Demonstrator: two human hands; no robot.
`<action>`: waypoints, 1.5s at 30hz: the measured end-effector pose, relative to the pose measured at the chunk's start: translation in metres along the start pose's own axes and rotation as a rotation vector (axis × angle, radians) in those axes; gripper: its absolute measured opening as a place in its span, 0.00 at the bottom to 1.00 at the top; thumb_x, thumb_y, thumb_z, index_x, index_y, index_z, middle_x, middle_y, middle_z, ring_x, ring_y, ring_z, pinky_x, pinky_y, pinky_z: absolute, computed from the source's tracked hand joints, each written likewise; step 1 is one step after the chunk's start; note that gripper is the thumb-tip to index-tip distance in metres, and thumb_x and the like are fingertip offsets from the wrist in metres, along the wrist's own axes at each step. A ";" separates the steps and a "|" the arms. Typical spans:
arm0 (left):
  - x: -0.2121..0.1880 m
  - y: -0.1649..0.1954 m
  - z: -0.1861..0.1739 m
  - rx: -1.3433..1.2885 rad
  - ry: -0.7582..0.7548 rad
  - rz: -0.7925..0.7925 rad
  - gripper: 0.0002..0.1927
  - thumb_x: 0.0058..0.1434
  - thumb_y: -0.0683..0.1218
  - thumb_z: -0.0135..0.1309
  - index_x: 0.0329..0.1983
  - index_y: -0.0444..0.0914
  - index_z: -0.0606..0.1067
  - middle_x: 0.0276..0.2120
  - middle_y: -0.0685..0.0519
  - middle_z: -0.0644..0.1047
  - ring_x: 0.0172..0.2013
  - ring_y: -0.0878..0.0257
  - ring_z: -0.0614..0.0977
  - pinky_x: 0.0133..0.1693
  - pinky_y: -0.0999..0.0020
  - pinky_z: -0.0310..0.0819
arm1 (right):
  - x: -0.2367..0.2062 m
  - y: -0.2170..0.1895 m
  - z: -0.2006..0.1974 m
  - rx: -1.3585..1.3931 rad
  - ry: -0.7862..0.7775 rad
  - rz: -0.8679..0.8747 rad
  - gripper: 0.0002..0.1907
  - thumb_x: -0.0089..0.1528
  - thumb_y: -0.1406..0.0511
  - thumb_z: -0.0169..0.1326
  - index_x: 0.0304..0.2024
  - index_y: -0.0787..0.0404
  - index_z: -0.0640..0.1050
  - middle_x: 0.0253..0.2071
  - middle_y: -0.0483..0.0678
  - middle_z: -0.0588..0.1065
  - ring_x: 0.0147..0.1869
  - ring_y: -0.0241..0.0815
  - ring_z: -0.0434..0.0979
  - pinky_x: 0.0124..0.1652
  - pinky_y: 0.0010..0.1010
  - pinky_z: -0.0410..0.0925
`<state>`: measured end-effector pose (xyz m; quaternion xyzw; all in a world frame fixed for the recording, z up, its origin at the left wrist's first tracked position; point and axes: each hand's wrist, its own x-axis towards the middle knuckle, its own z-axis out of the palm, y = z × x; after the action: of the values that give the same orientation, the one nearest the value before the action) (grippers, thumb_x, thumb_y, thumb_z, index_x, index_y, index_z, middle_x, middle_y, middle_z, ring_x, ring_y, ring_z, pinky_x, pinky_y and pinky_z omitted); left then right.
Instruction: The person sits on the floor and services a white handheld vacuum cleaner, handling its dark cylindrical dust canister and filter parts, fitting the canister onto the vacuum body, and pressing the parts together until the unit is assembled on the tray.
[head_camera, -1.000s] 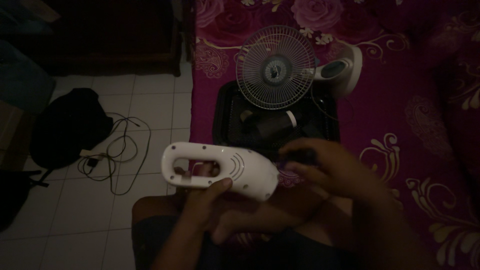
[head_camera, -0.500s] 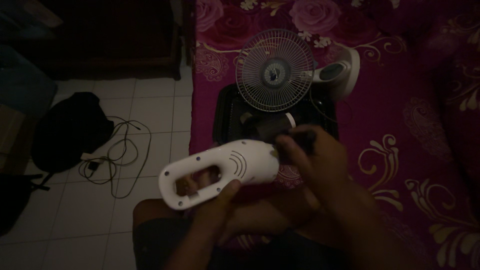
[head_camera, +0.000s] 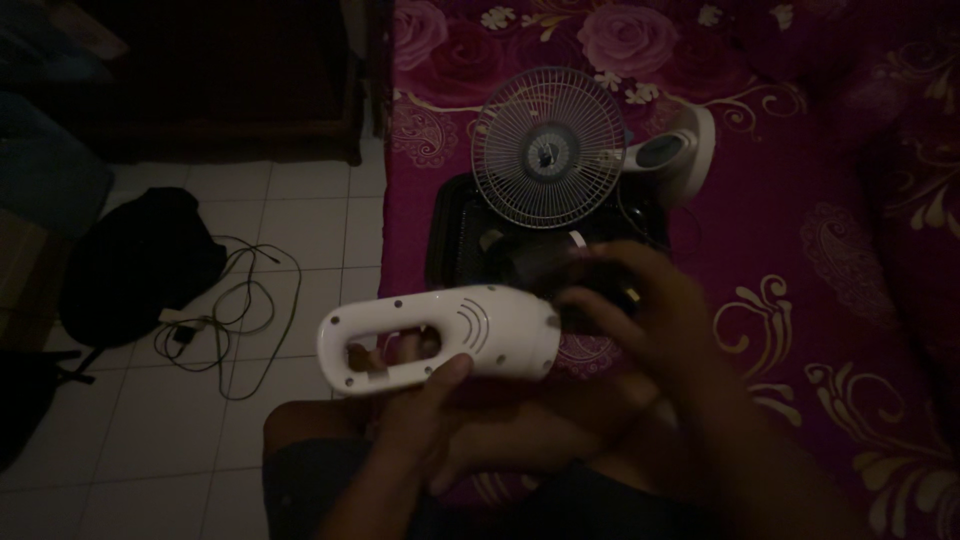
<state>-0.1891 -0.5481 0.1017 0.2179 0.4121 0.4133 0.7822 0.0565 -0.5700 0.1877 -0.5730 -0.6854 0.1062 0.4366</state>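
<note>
left hand (head_camera: 425, 400) fingers wrapped round white handheld housing (head_camera: 440, 335), right hand (head_camera: 640, 310) fingers gripping its dark front end

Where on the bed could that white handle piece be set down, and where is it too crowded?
Bare bedspread lies right of the right hand, below the fan's white base. Floor tiles between the cable and the bed edge are also free. It is crowded at the black tray under the fan grille, just past the white housing in the left hand.
</note>
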 end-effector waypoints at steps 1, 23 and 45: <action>-0.001 0.000 0.001 -0.018 -0.016 0.033 0.41 0.53 0.41 0.56 0.71 0.46 0.58 0.59 0.45 0.71 0.58 0.49 0.77 0.55 0.47 0.79 | -0.002 -0.003 0.002 -0.022 0.034 -0.025 0.26 0.57 0.66 0.68 0.56 0.63 0.75 0.50 0.54 0.80 0.53 0.44 0.83 0.47 0.31 0.77; 0.024 -0.038 -0.005 -0.065 0.022 0.069 0.38 0.56 0.40 0.56 0.72 0.40 0.61 0.61 0.46 0.71 0.59 0.51 0.76 0.55 0.49 0.75 | -0.006 0.014 0.021 0.957 0.108 0.354 0.11 0.66 0.63 0.54 0.48 0.61 0.73 0.38 0.49 0.76 0.42 0.42 0.78 0.44 0.37 0.74; 0.024 -0.037 -0.012 -0.216 -0.215 0.005 0.34 0.58 0.49 0.50 0.69 0.43 0.59 0.55 0.43 0.74 0.54 0.43 0.78 0.50 0.41 0.79 | -0.002 0.008 0.028 0.269 0.271 -0.065 0.11 0.64 0.74 0.64 0.49 0.66 0.81 0.43 0.52 0.79 0.44 0.43 0.80 0.43 0.28 0.73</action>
<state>-0.1744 -0.5486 0.0584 0.1766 0.2784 0.4316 0.8397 0.0418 -0.5592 0.1644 -0.4963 -0.6180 0.1044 0.6007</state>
